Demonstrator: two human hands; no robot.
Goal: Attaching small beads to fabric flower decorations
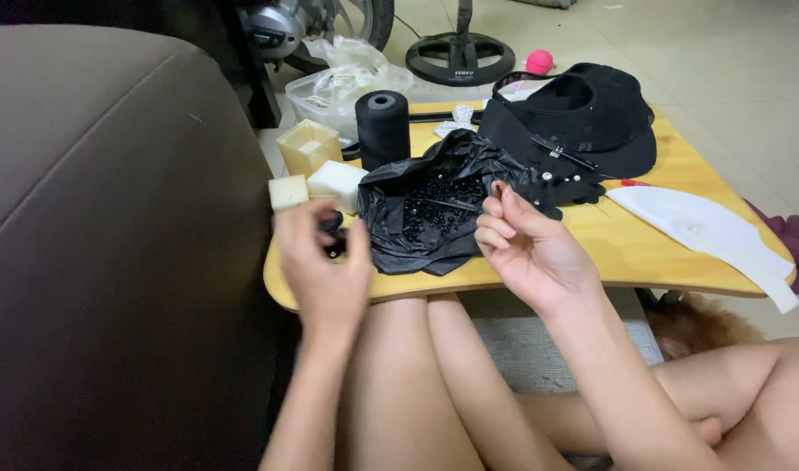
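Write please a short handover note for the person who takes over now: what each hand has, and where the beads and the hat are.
Left hand: fingers closed around a small black piece, above the table's left edge; what it is cannot be told.
Right hand: pinches one small dark bead between the fingertips, over the table.
Black plastic bag: lies open on the wooden lap table, full of black beads.
Black hat: at the back, some beads near its brim.
Black thread spool: upright, behind the bag.
Done: some beads on the hat. Left: many beads in the bag.
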